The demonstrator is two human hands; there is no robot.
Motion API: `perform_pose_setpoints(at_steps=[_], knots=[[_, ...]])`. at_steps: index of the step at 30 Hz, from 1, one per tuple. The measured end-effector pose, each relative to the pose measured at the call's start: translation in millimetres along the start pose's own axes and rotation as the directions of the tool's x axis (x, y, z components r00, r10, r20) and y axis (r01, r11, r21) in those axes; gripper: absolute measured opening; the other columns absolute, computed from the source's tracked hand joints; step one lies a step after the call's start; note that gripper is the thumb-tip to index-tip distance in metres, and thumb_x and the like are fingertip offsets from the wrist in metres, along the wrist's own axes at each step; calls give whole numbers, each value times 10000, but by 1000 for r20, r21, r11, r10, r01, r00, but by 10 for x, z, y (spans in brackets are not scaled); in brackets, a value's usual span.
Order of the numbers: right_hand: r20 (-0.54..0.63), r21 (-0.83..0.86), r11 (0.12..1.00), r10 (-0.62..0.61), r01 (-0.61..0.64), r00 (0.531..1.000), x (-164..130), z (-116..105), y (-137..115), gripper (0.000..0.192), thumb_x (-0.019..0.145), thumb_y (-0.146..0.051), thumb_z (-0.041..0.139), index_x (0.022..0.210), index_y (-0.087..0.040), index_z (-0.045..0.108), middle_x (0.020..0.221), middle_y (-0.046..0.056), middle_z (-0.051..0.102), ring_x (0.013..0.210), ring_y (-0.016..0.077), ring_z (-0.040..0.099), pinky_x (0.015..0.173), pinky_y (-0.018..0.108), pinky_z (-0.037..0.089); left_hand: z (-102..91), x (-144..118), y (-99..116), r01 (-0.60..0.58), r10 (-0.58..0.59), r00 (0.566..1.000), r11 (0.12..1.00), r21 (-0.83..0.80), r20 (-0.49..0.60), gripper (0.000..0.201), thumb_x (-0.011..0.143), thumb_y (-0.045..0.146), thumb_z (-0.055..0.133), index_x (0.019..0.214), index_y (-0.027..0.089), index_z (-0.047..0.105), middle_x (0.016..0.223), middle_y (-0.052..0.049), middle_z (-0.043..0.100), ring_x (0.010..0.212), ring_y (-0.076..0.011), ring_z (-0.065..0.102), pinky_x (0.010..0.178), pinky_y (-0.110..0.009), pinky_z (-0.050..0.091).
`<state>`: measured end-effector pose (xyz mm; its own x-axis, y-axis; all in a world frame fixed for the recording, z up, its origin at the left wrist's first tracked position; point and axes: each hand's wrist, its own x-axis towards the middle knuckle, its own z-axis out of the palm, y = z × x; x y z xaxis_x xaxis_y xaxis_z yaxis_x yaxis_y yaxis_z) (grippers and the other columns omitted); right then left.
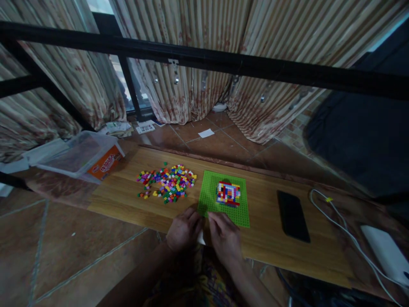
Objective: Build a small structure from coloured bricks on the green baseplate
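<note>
My left hand (184,229) is closed by the front edge of the board, its fingers curled near the corner of a green studded baseplate (209,209). My right hand (226,238) is also closed, thumb and forefinger pinched just in front of that plate. Whatever the fingertips hold, if anything, is too small or hidden to name. A small white patch (201,238) shows between the two hands. On the baseplate stands a low, multicoloured structure of toy building bricks (228,194). To its left lies a loose heap of small coloured bricks (172,183).
A clear plastic box (79,147) with an orange label stands at the left end of the wooden board (128,209). A black phone (293,216) lies to the right, with a white cable (348,230) and a white device (385,251) beyond. A dark metal rail (204,57) crosses behind.
</note>
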<state>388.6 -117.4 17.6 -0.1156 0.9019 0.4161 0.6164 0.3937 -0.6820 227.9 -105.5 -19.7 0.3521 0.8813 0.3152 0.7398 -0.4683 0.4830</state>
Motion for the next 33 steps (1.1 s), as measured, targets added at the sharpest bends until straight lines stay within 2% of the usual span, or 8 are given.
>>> perform_pose_setpoints(at_steps=[5, 11, 18, 23, 28, 33], knots=[[69, 58, 995, 78, -82, 995, 166, 191, -35, 221, 904, -208, 484, 950, -238, 697, 903, 33, 733, 812, 168, 691, 746, 283, 552, 36, -52, -11, -64, 64, 998, 998, 14, 7, 92, 857, 219, 506, 876, 184, 589, 827, -56, 597, 799, -176, 586, 729, -306, 511], [179, 26, 993, 108, -114, 978, 463, 458, 23, 190, 866, -196, 523, 916, -219, 705, 895, 43, 728, 802, 182, 686, 747, 302, 537, 78, -52, -31, -49, 47, 999, 997, -59, -28, 196, 818, 197, 522, 997, 183, 599, 936, -80, 611, 900, -199, 594, 807, -334, 529], [264, -92, 994, 78, -55, 961, 788, 720, 70, 183, 766, -131, 615, 897, -230, 696, 848, 22, 714, 743, 170, 672, 690, 279, 517, 91, -56, -23, -62, 60, 996, 998, -22, -65, 160, 836, 203, 506, 958, 176, 605, 924, -84, 640, 883, -204, 605, 799, -350, 526], [331, -151, 988, 62, -12, 942, 888, 853, 153, 114, 730, -139, 664, 804, -221, 689, 818, 20, 690, 712, 164, 658, 675, 275, 504, 76, -55, -13, -56, 56, 997, 998, -12, -58, 141, 845, 212, 490, 924, 173, 600, 888, -85, 640, 825, -196, 601, 750, -337, 520], [334, -133, 991, 14, 32, 943, 908, 866, 179, 80, 747, -155, 647, 700, -215, 667, 756, 7, 657, 667, 147, 623, 651, 260, 482, 60, -53, -6, -52, 51, 998, 998, -20, -45, 124, 841, 212, 499, 896, 184, 606, 886, -78, 635, 816, -189, 598, 751, -334, 515], [275, 47, 998, 32, -47, 961, 774, 623, 77, 65, 802, -223, 612, 771, -209, 668, 765, 8, 662, 685, 148, 626, 653, 258, 489, 48, -46, -8, -74, 72, 996, 997, -25, -56, 149, 840, 202, 504, 944, 179, 607, 920, -78, 633, 855, -191, 596, 779, -329, 520]])
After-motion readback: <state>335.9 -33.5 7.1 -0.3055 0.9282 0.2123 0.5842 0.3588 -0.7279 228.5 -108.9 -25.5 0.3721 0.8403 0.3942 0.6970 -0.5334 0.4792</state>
